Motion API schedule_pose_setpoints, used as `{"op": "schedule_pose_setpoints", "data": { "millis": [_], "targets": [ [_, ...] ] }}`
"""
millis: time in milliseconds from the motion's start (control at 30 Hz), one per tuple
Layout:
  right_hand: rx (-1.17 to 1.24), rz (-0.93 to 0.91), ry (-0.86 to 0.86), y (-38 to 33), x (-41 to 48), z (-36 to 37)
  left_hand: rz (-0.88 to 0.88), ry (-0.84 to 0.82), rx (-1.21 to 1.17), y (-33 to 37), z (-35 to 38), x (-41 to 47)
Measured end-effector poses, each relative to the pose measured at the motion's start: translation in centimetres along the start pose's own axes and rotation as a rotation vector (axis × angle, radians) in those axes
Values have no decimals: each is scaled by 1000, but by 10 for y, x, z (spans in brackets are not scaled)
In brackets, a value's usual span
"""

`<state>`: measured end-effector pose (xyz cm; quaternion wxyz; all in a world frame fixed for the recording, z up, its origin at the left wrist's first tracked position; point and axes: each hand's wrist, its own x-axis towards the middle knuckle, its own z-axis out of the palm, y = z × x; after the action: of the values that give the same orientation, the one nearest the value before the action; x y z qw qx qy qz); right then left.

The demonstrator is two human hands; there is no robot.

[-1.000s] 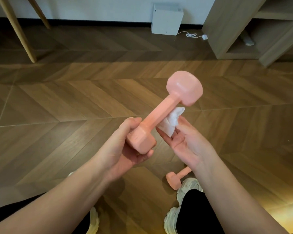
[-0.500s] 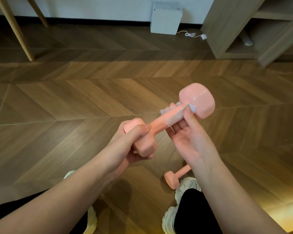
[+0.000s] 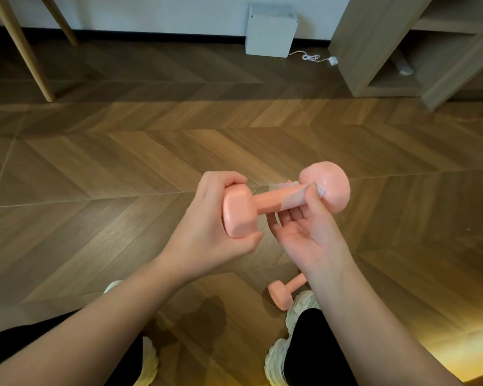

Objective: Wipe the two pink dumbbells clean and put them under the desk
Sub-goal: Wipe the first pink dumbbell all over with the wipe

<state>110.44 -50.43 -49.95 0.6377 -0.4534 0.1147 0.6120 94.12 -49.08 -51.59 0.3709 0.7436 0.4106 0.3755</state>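
The held dumbbell (image 3: 271, 200) is soft salmon pink all over, and the second dumbbell (image 3: 280, 295) on the near floor (image 3: 123, 162) matches it — the wipe (image 3: 290, 196) round the handle is thin white, pink showing through. The floor is brown wood in a chevron pattern, with black skirting (image 3: 151, 34) and a white box (image 3: 271, 33) at its far edge. Near, the shoes (image 3: 304, 303) are off-white, the trousers (image 3: 313, 346) black.

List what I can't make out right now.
Head view only.
Floor dumbbell: far end hidden behind the right forearm.
Wipe: partly under the right hand's thumb, behind the held dumbbell's handle.
Held dumbbell's left head: partly covered by the left hand.
Wooden legs: cut off by top edge.
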Motion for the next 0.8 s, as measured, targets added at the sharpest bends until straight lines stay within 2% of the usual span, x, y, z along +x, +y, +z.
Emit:
{"op": "schedule_pose_setpoints", "data": {
  "millis": [67,133,233,333,433,500,567,667,800],
  "targets": [
    [23,1,5,0,-1,0,133,-4,116,0,-2,1],
    [28,-9,-19,0,-3,1,139,8,114,1,-2,2],
    [32,-35,-86,-2,-4,1,-121,18,-105,7,-3,4],
    [76,-51,-161,-6,-7,5,-480,-6,-499,14,-4,6],
    [87,-57,-279,-8,-10,8,-755,-150,-813,11,-9,7],
    [66,-66,-342,-8,-12,9,-863,-300,-1016,10,-13,7],
    [51,-81,-375,-8,-14,10,-926,-383,-1157,13,-17,7],
    [22,-94,-370,-10,-16,10,-887,-331,-1102,15,-15,4],
    [-13,-73,-291,-12,-15,10,-699,-81,-781,22,-7,1]
  ]
}}
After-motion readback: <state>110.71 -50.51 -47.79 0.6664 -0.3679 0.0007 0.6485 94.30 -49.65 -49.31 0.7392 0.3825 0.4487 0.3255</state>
